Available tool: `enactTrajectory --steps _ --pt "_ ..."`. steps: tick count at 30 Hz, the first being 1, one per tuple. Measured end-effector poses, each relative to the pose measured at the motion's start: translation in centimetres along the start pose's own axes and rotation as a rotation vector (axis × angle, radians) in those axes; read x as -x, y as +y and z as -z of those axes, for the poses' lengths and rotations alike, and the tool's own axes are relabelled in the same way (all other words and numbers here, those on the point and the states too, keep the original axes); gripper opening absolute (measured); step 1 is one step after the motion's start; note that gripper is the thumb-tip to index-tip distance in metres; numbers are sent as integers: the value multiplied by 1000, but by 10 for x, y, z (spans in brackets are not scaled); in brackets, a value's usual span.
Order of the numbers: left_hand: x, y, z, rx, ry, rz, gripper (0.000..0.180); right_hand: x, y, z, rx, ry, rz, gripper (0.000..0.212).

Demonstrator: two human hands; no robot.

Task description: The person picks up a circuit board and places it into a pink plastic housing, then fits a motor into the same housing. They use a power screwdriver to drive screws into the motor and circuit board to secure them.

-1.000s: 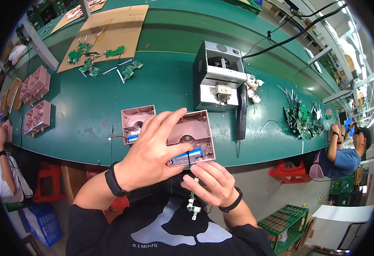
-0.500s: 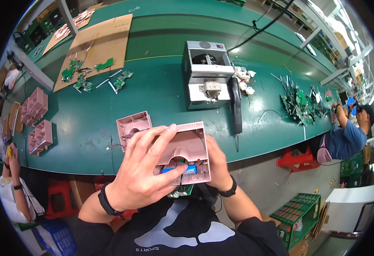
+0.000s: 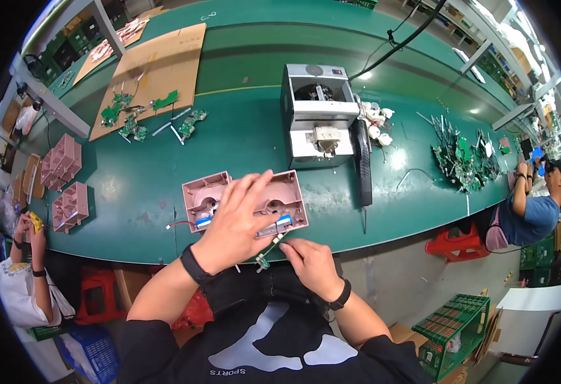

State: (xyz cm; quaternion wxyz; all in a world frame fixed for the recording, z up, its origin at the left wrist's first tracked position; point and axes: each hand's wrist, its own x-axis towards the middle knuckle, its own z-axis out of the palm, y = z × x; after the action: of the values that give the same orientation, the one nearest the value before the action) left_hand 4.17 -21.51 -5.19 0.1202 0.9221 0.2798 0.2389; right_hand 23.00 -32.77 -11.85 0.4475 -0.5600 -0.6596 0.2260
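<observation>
Two pink plastic housing halves lie side by side at the table's front edge: the left half (image 3: pixel 194 192) and the right half (image 3: pixel 291 192). Blue cylinder-shaped parts (image 3: pixel 283 222) with a thin dark cord sit along the right half's near side. My left hand (image 3: pixel 232 227) spreads over the gap between the halves, fingers stretched out and thumb by the blue part; its palm hides some of both. Below the right half, my right hand (image 3: pixel 312 265) pinches the edge of a small green circuit board (image 3: pixel 266 256), which hangs tilted over the table edge.
A grey machine (image 3: pixel 319 115) stands mid-table, with a black electric screwdriver (image 3: pixel 362 166) beside it. Green boards with wires (image 3: pixel 466 160) are heaped at right. More pink housings (image 3: pixel 69 208) and a cardboard sheet (image 3: pixel 165 64) lie at left. Co-workers sit at both sides.
The right housing half, held up in both hands before, now lies on the table beside the other. My right hand has left its side and come down to the green board.
</observation>
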Motion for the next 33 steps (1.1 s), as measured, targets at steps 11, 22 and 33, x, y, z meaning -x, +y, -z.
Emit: enactTrajectory --steps 11,22,33 --pt "-1 -8 -33 10 -144 74 41 8 -24 30 40 -300 -146 12" --pt "-6 -31 -19 -145 -107 164 40 1 -20 68 -161 -148 -330 9" --pt "1 4 25 -96 -63 157 57 -132 130 192 635 211 -24 25"
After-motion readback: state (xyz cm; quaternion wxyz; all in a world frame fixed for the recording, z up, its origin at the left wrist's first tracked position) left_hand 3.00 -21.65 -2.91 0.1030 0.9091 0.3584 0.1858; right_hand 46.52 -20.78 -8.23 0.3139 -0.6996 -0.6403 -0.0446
